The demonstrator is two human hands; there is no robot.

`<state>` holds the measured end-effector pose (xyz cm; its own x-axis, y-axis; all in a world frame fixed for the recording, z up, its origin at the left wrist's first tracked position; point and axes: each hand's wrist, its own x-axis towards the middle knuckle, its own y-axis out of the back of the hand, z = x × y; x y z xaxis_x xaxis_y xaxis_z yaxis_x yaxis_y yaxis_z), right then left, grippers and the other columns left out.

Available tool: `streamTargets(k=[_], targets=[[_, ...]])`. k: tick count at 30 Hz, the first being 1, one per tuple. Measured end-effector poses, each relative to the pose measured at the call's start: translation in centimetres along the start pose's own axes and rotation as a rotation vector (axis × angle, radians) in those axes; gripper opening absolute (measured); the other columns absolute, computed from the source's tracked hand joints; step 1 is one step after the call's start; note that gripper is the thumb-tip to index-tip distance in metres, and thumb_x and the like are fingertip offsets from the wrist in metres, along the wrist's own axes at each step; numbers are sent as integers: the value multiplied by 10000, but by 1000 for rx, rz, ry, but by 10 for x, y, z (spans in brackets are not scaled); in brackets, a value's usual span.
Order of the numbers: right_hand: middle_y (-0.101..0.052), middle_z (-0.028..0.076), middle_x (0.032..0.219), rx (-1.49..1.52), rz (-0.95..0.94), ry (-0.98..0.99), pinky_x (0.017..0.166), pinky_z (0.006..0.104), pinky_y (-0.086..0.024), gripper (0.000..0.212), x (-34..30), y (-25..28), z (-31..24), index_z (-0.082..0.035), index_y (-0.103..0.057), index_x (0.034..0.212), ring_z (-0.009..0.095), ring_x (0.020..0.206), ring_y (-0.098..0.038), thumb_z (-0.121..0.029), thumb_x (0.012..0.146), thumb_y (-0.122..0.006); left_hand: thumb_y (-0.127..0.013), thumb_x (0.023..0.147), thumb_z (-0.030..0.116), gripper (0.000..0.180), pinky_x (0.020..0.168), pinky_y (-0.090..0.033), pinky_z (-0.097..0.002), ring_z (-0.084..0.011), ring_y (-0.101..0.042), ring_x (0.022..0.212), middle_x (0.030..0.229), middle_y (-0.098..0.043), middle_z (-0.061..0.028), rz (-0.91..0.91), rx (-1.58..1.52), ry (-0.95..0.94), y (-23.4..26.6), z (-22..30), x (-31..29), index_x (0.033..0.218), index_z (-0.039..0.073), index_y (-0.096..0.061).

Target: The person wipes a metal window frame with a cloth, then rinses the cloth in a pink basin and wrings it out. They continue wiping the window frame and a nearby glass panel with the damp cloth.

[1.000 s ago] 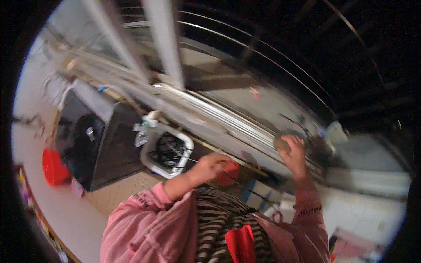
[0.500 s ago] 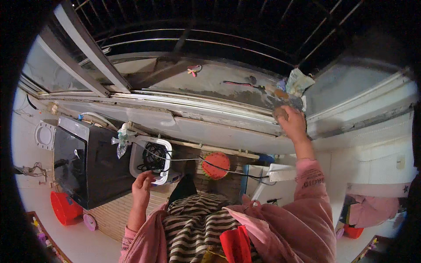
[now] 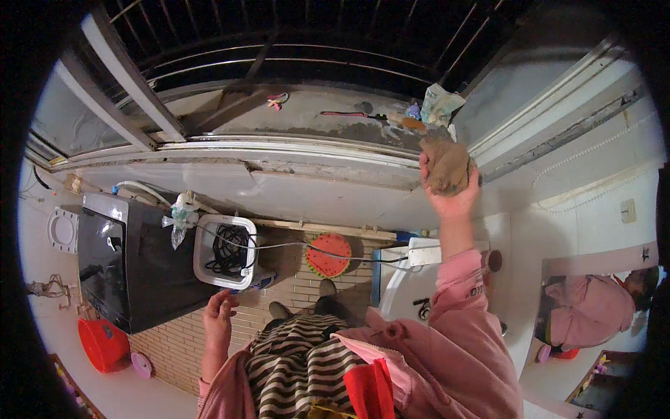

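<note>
A dirty brown rag [image 3: 447, 165] lies bunched in my right hand [image 3: 457, 202], which is raised at the right end of the window track. My palm is turned up and the fingers are wrapped round the cloth's edges. Beyond the rag, the wet, stained outer sill [image 3: 279, 119] stretches to the left. Lower down, my left hand [image 3: 218, 312] hangs near a white bucket [image 3: 256, 265] holding coiled black cable [image 3: 230, 250]. The left fingers are loosely bent, with nothing seen in them.
A crumpled plastic bag [image 3: 441, 105] and a pink hair tie [image 3: 277, 102] sit on the sill. A cable crosses to a white power strip [image 3: 424, 254] above a white basin [image 3: 403, 290]. A dark washing machine [image 3: 150, 258] stands left; a red round stool [image 3: 328, 253] is below.
My right hand has turned palm up, bringing much more of the rag into sight. My left hand has dropped away from the bucket's rim. The whole view has shifted slightly.
</note>
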<state>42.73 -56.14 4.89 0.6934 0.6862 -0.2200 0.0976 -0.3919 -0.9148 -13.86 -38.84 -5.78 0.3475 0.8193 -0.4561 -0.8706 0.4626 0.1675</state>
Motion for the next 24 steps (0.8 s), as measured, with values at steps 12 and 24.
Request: streamTargets(k=[12,24], targets=[[-668,155,1275,-128,-90,-535,650,451,-583,575,-119,69,210,-152,-625,1320,413,1005,-677,-614,1004,-491,-599,1043,138,337,922,-548,-316,-190,-693,1045,1176,-729,-115,69,-1,102,101,-59,-50,1343,-8,-640],[-682,149,1221,-455,146,-1013,634,441,-560,595,-167,51,372,-152,-627,1329,386,962,-673,-619,967,-558,-608,1013,158,345,939,-556,-369,-246,-713,1050,1125,-750,-164,315,47,244,183,-212,-137,1325,23,-660]])
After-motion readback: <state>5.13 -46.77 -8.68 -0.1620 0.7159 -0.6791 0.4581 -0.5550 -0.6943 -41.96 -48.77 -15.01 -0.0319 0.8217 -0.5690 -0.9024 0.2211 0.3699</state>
